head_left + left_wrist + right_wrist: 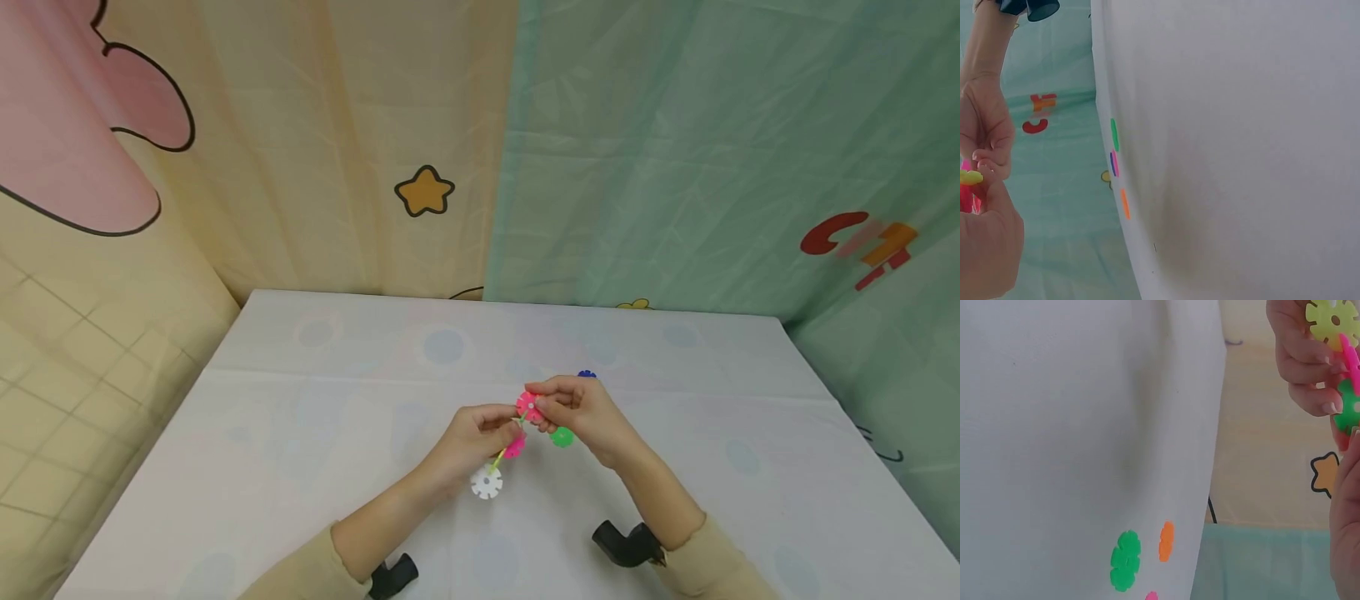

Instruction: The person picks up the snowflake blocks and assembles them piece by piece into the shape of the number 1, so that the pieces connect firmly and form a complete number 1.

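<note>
Snowflake-shaped plastic discs, slotted together into a small cluster (504, 450), hang between both hands above the white cloth-covered table (300, 433). From the left: the left hand (472, 437) has its fingers curled round the cluster's lower part — a white notched disc (486, 482) dangles below it, with a yellow-green disc (496, 459) edge-on and a pink one (514, 448) just above. The right hand (581, 412) pinches another pink notched disc (528, 406) at the cluster's top, fingertips close on it. A loose green disc (562, 437) lies on the table under that hand, and a blue one (587, 374) lies just beyond its knuckles.
</note>
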The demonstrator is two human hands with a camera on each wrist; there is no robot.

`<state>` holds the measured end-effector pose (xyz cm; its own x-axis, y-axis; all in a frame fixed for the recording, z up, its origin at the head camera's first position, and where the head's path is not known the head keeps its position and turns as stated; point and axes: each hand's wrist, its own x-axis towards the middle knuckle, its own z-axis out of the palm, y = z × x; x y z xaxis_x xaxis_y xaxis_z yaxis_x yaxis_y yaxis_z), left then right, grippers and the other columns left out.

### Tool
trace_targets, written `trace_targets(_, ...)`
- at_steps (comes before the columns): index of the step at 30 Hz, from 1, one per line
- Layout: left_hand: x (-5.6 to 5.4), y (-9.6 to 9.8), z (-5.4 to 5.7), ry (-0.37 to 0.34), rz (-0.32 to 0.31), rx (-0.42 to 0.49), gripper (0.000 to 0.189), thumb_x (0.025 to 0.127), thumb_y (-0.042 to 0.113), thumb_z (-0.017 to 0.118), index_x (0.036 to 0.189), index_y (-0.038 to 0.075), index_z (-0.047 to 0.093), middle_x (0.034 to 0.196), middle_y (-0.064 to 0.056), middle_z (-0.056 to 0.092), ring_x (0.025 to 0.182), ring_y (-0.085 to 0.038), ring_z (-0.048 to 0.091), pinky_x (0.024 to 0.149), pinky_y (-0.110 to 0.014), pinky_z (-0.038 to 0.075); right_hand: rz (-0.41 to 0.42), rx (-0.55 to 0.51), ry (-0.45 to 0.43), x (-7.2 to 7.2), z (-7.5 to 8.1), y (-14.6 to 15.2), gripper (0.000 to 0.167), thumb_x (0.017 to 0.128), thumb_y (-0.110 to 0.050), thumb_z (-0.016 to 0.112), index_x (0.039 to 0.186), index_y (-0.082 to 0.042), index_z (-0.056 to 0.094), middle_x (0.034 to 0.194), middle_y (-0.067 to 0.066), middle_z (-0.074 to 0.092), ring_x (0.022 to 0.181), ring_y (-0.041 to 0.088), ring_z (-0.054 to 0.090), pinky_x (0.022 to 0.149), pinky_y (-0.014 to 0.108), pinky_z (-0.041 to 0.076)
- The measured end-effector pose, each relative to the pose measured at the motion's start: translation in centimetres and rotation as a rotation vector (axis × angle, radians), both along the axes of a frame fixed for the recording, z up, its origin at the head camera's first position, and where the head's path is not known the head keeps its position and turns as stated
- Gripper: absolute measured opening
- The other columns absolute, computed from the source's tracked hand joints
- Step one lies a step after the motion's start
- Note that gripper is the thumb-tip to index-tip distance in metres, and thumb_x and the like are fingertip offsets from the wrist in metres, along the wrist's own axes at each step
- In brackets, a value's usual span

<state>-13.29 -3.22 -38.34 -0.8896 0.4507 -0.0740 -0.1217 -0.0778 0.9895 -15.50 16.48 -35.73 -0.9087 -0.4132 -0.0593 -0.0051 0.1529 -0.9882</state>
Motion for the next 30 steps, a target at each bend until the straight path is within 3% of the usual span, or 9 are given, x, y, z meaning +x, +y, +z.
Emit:
trace_targets(6, -0.15, -0.12, -0.08, -0.030, -0.004, 0.002, 0.031, 0.091, 0.006, 0.057, 0.119, -0.009, 0.056, 0.086, -0.003, 0.063, 0.076, -0.009, 0.059, 0.069, -0.021, 0.048, 0.060, 0.014, -0.032, -0.21, -0.07, 0.44, 0.037, 0.092, -0.002, 0.055, 0.126, 0.013, 0.049, 0.092, 0.011, 0.066, 0.076, 0.015, 0.065, 0.077, 0.037, 0.053)
trace_targets(10, -0.26, -0.22, -0.17, -0.019, -0.023, -0.005, 0.034, 0.091, 0.006, 0.057, 0.120, -0.010, 0.054, 0.086, -0.003, 0.063, 0.075, -0.009, 0.059, 0.071, -0.024, 0.051, 0.085, 0.012, -0.038, -0.34, -0.11, 0.60, 0.039, 0.092, -0.001, 0.055, 0.127, 0.012, 0.048, 0.095, 0.011, 0.065, 0.078, 0.018, 0.064, 0.077, 0.035, 0.053)
trace_targets(18, -0.46, -0.33, -0.21, -0.048, -0.036, -0.005, 0.036, 0.090, 0.010, 0.061, 0.121, -0.008, 0.056, 0.110, -0.023, 0.060, 0.082, -0.010, 0.063, 0.077, -0.028, 0.052, 0.093, 0.024, -0.038, -0.42, -0.36, 0.51, 0.037, 0.092, -0.003, 0.056, 0.126, 0.010, 0.050, 0.088, 0.008, 0.063, 0.074, 0.022, 0.061, 0.072, 0.029, 0.053)
trace_targets(30, -0.50, -0.33, 0.37, -0.115, 0.005, 0.009, 0.033, 0.092, 0.016, 0.058, 0.115, -0.008, 0.058, 0.097, -0.008, 0.065, 0.081, -0.010, 0.059, 0.072, -0.024, 0.049, 0.095, 0.030, -0.049, -0.33, -0.52, 0.40, 0.038, 0.093, -0.007, 0.056, 0.128, 0.005, 0.051, 0.086, 0.007, 0.064, 0.074, 0.022, 0.060, 0.073, 0.034, 0.053)
